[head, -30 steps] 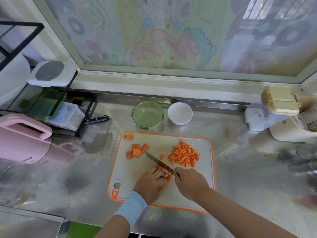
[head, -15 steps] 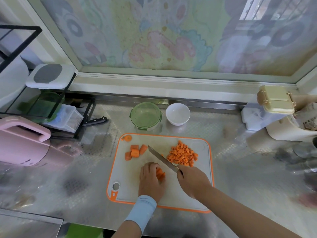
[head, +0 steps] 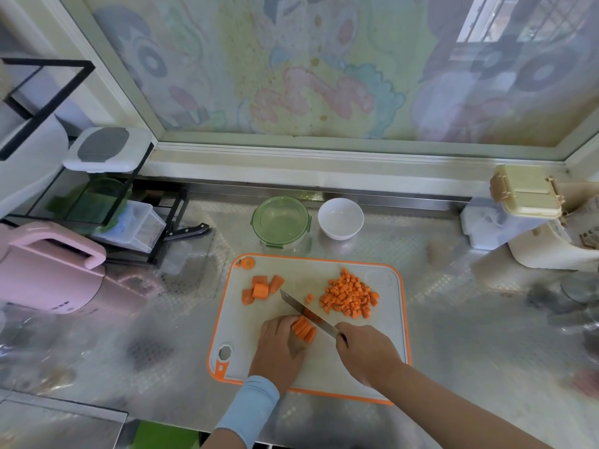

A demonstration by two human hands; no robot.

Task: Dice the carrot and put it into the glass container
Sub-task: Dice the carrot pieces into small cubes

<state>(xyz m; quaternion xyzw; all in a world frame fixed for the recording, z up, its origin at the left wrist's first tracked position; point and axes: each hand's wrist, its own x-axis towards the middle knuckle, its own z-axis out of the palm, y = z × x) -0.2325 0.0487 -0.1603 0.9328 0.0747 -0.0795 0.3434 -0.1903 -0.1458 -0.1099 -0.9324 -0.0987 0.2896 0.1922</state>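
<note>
On the orange-rimmed cutting board (head: 382, 367), my left hand (head: 278, 348) holds a bundle of carrot sticks (head: 304, 328) with curled fingers. My right hand (head: 368, 353) grips the handle of a knife (head: 308, 311), whose blade lies across the far end of the sticks. A pile of diced carrot (head: 350, 294) sits on the board's right half. Several larger carrot chunks (head: 261, 288) lie at its upper left, with a carrot end slice (head: 248, 263) in the corner. The green-rimmed glass container (head: 281, 222) stands behind the board.
A white bowl (head: 340, 218) stands right of the container. A pink kettle (head: 48, 270) and a black rack with boxes (head: 107, 209) and a second knife (head: 188, 230) are at left. Beige containers (head: 525, 196) are at right, on the steel counter (head: 470, 319).
My left hand regathered the carrot sticks and turned them. The knife blade shifted from above the sticks onto their far end. The camera view dipped slightly.
</note>
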